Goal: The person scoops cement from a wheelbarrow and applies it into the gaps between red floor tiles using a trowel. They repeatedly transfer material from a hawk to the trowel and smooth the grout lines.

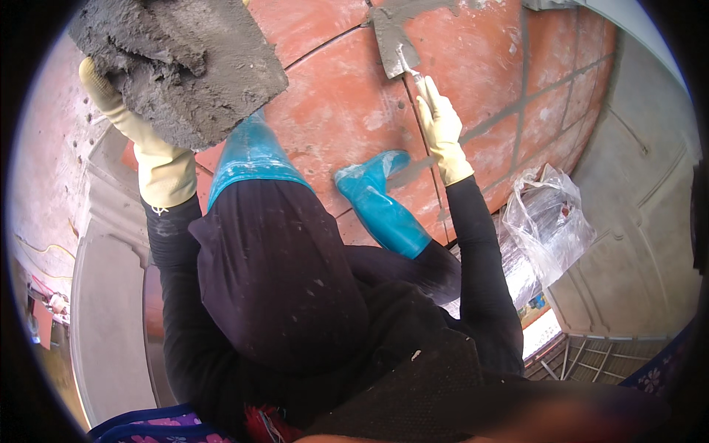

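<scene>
Up top, the left hand (pixel 111 96), in a pale yellow rubber glove, grips the edge of a flat board (pixel 181 63) heaped with wet grey mortar (pixel 159 55); its fingers are curled under the board, so only the thumb side shows. The right hand (pixel 441 127), gloved the same way, is closed around the handle of a small trowel (pixel 395 40), whose mortar-smeared blade lies flat against the red tiles (pixel 332 111) right over a joint line. Grey mortar already fills several joints further right. Both sleeves are black (speckled with pale dust). Two turquoise rubber boots (pixel 380 207) stand on the tiles, and a crumpled clear plastic bag (pixel 550 218) lies just beside the right forearm.
</scene>
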`<action>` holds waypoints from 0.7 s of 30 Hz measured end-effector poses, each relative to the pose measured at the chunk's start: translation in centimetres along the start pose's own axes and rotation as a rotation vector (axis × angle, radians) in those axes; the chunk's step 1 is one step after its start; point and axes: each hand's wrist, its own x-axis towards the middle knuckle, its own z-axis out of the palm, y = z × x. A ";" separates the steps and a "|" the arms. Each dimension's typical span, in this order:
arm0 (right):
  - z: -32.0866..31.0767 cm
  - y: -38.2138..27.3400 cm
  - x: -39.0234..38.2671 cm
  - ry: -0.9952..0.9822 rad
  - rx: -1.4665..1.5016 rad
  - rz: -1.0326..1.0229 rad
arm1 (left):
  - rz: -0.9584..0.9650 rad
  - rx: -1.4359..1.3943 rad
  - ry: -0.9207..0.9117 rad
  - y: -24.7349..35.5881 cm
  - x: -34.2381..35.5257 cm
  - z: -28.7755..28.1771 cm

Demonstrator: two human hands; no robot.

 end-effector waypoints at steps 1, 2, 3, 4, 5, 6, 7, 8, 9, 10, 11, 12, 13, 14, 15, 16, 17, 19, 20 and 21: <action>0.2 0.1 0.3 -0.035 -0.014 -0.008 | 0.000 0.005 0.004 -0.1 0.0 0.0; 0.4 0.3 0.2 -0.055 -0.025 -0.031 | 0.001 0.008 0.009 0.1 0.0 0.0; 0.5 0.4 -0.2 -0.084 -0.031 0.000 | 0.000 0.008 0.013 0.0 -0.1 0.0; 0.5 0.5 -0.8 -0.098 -0.031 0.015 | -0.001 0.008 0.017 0.2 0.0 0.0; 0.5 0.7 -1.4 -0.122 -0.034 0.051 | 0.000 0.009 0.020 0.2 0.0 0.0; 0.6 0.9 -2.0 -0.122 -0.037 0.041 | 0.000 0.009 0.022 0.3 0.1 0.0; 0.4 1.1 -2.9 -0.134 -0.044 0.057 | -0.004 0.005 0.022 0.3 0.1 0.0; 0.2 1.4 -3.8 -0.144 -0.054 0.073 | -0.007 0.000 0.019 0.2 0.1 0.0; 0.1 1.6 -4.6 -0.125 -0.029 0.058 | -0.007 -0.004 0.016 0.3 0.1 0.0; -0.1 1.9 -5.4 -0.109 -0.004 0.042 | -0.006 -0.007 0.015 0.2 0.0 0.0; -0.2 2.2 -6.2 -0.091 0.031 0.017 | -0.006 -0.009 0.017 0.2 0.1 -0.1; -0.4 2.4 -6.9 -0.126 0.004 0.051 | -0.006 -0.011 0.020 0.1 -0.2 0.0; -0.6 2.6 -7.6 -0.155 -0.014 0.077 | -0.005 -0.012 0.023 0.1 -0.1 -0.2; -0.8 2.9 -8.3 -0.187 -0.034 0.116 | -0.005 -0.014 0.026 0.1 -0.2 -0.3; -1.0 3.0 -8.9 -0.200 -0.037 0.120 | -0.006 -0.017 0.029 0.1 -0.2 -0.4; -1.2 3.1 -9.5 -0.216 -0.041 0.136 | -0.006 -0.019 0.031 0.2 -0.2 -0.6; -1.5 3.2 -10.0 -0.245 -0.048 0.172 | -0.006 -0.020 0.033 0.3 -0.2 -0.7; -2.0 3.4 -10.8 -0.207 0.007 0.143 | -0.004 -0.020 0.038 0.5 -0.2 -0.9; -2.2 3.4 -11.2 -0.184 0.040 0.124 | -0.002 -0.020 0.040 0.6 -0.2 -1.0; -2.3 3.5 -11.5 -0.217 0.011 0.168 | 0.001 -0.021 0.043 0.7 -0.2 -1.0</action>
